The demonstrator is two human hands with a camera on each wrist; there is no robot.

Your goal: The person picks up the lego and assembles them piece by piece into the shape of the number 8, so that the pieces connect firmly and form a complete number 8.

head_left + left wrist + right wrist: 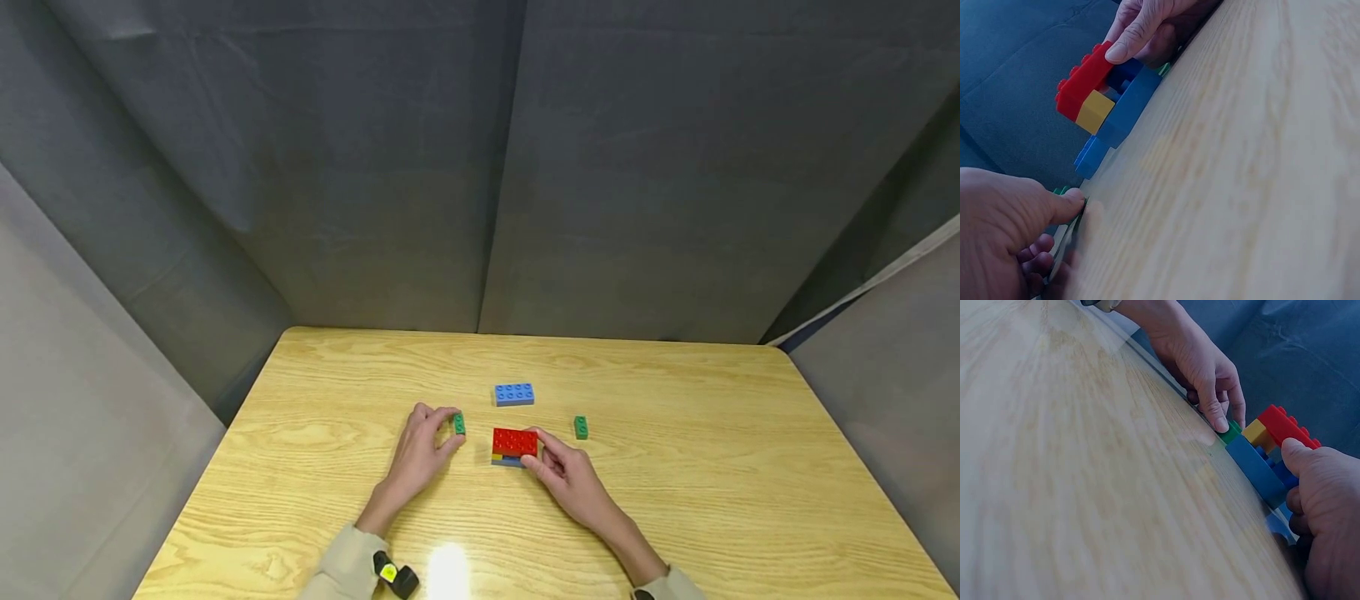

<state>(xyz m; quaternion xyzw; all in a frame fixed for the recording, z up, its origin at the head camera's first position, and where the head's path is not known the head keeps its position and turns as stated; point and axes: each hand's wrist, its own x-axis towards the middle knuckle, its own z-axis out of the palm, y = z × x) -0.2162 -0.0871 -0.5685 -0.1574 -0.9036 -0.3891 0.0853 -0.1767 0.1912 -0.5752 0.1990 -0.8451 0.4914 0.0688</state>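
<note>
- Left hand (416,458): thumb and index finger pinch the small green brick (460,424) at its two ends; the brick is at the wooden table (697,475), left of the stack and apart from it in the head view.
- Right hand (573,483): pinches the right end of the brick stack (514,443); thumb on the near side, a finger at the far side.
- Stack, top down: red brick (1085,81); yellow brick (1095,111) at its left end, dark blue brick (1125,72) farther right; blue base brick (1130,107) lowest, at the tabletop.
- Loose blue brick (514,395): beyond the stack, studs up; second green brick (581,427): right of the stack, untouched.
- Surroundings: dark grey curtain (637,208) behind the table; black wrist device (396,575) at the left sleeve (345,562).
</note>
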